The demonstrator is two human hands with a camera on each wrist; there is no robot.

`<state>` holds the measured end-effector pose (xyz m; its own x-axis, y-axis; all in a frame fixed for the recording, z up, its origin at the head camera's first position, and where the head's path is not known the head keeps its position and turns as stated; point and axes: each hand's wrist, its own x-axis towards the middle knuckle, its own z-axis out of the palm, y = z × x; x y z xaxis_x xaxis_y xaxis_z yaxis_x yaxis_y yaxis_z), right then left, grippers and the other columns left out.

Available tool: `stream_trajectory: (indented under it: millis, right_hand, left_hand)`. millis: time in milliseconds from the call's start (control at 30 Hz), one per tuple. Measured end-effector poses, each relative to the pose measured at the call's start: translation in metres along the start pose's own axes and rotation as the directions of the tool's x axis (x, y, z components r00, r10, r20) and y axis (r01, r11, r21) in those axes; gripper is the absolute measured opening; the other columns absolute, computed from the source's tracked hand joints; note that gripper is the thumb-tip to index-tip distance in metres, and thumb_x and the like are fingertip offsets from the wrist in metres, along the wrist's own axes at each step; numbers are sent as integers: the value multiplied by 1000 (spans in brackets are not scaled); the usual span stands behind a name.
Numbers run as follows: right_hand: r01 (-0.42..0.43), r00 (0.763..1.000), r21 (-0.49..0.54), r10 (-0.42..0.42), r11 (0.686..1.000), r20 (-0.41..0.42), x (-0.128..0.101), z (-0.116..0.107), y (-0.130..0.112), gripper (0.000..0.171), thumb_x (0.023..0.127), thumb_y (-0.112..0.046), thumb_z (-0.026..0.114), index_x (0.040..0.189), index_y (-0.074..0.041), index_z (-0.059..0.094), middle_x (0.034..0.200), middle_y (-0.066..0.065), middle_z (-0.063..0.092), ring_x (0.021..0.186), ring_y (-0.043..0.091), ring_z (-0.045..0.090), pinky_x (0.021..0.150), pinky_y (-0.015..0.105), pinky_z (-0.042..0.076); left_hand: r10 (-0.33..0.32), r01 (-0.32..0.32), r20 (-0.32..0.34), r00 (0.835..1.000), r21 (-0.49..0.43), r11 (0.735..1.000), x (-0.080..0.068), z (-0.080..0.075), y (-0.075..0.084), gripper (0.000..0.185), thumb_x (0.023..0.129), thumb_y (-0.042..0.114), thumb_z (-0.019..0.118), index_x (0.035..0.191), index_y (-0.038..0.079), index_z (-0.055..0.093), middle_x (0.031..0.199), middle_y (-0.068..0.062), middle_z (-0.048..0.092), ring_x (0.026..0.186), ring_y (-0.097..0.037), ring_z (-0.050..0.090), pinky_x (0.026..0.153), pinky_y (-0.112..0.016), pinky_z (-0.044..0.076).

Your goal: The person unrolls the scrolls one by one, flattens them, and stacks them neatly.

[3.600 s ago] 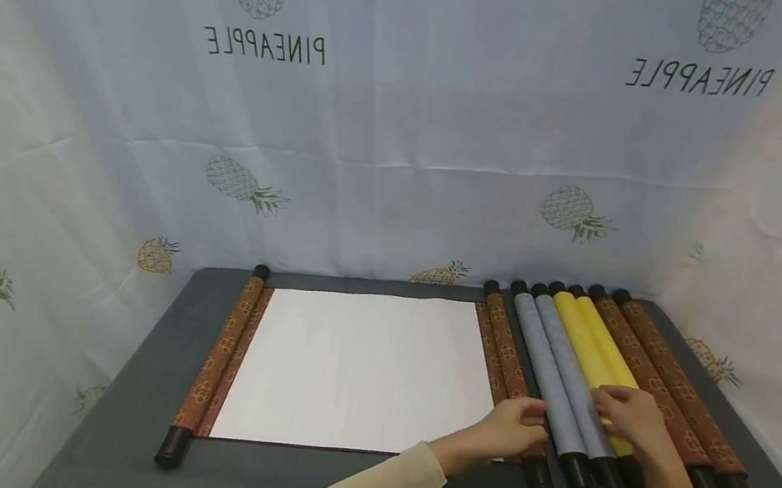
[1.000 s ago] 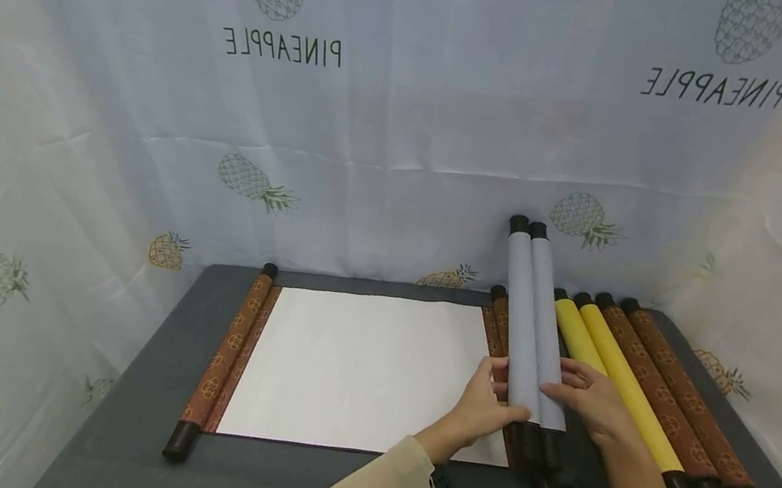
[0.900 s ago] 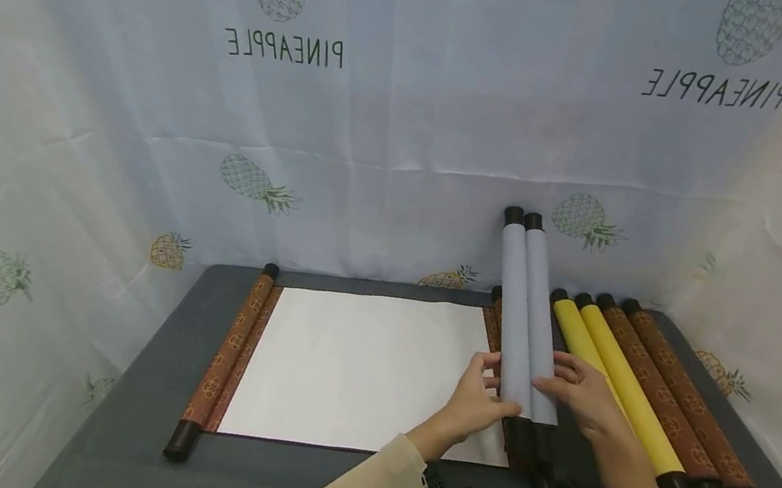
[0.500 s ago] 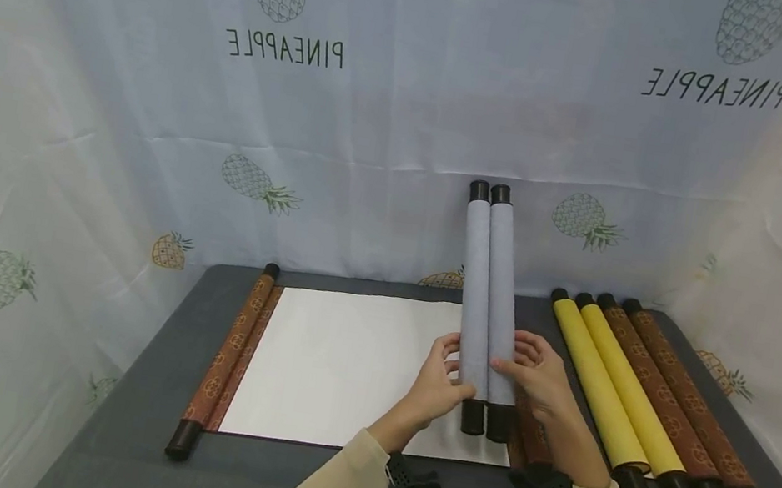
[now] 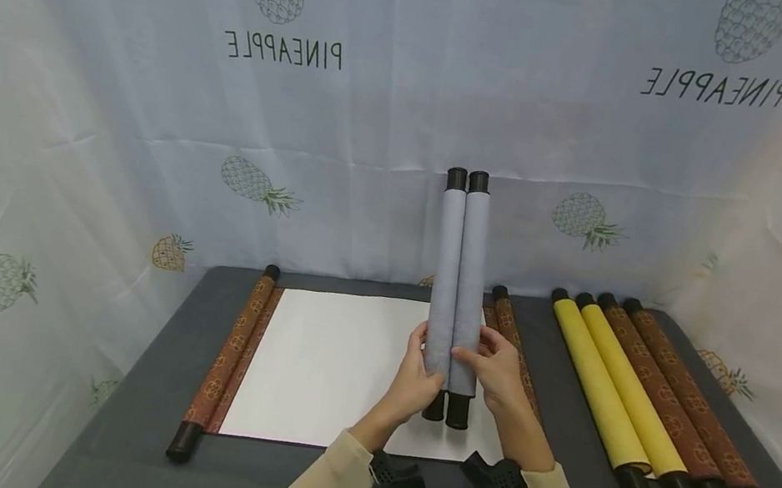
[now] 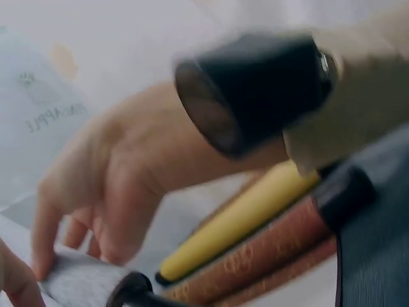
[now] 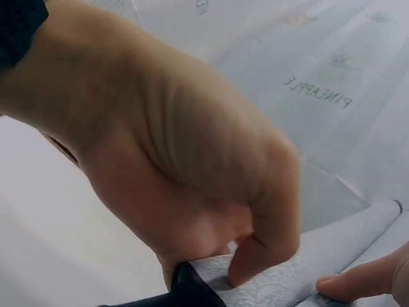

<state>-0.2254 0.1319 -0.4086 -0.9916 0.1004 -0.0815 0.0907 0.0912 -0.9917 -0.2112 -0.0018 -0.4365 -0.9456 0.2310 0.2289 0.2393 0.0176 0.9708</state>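
Below, open white scroll [image 5: 343, 363], yellow scrolls [image 5: 605, 386] right, both hands' fingers [image 5: 421, 350] grasping grey scroll [image 5: 456, 287].

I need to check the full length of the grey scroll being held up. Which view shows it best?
The head view: the grey scroll shows whole, raised on end, gripped by the left hand and right hand. The right wrist view shows only a stretch of its textured cover; the left wrist view shows a blurred end.
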Motion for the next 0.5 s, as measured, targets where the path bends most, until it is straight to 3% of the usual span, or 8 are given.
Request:
stream_trajectory:
  millis: [167,267,367,500]
  right_hand:
    - [29,1000,12,-29,1000,7,-2,8,3,62,88,1,63,144,1,35,135,29,47,120,38,53,95,45,45]
    - [59,998,16,-59,998,5,-4,11,5,61,89,-1,62,144,-4,35,132,29,51,111,32,58,89,42,47]
    - [97,995,21,-97,995,-3,-6,14,6,60,90,-1,62,143,-4,35,131,29,53,108,28,59,86,38,48]
    - [166,986,13,-165,986,-19,-7,18,9,58,90,2,60,142,1,33,132,29,51,114,35,56,88,41,48]
  left_hand:
    - [102,-104,24,995,168,980,0,3,-11,82,81,-7,37,150,-6,-7,147,-33,16,135,-46,31,111,-56,32]
    - [100,-100,13,995,259,961,-1,5,-14,81,84,-4,35,149,-7,-12,145,-32,15,134,-44,32,111,-56,31]
    - [81,-74,-11,997,294,953,-1,5,-15,78,86,-3,33,150,-7,-12,145,-30,18,133,-41,36,110,-54,33]
    - [76,-67,-18,997,313,947,0,4,-12,76,89,1,32,150,-7,-12,146,-28,18,133,-38,37,110,-53,34]
